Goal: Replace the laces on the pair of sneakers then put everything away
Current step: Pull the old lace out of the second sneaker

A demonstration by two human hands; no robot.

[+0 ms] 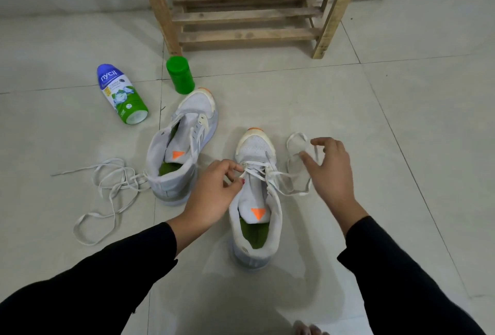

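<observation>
Pinching white lace (pixel 296 134), left hand (pixel 214 190), pale sneaker (pixel 257 147), orange toe tip

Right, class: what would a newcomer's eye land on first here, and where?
Both hands are at the near sneaker in the centre: the left hand pinches its lace, and the right hand is at its loose part. Further left are the second sneaker, a tangled lace and a tipped bottle.
</observation>
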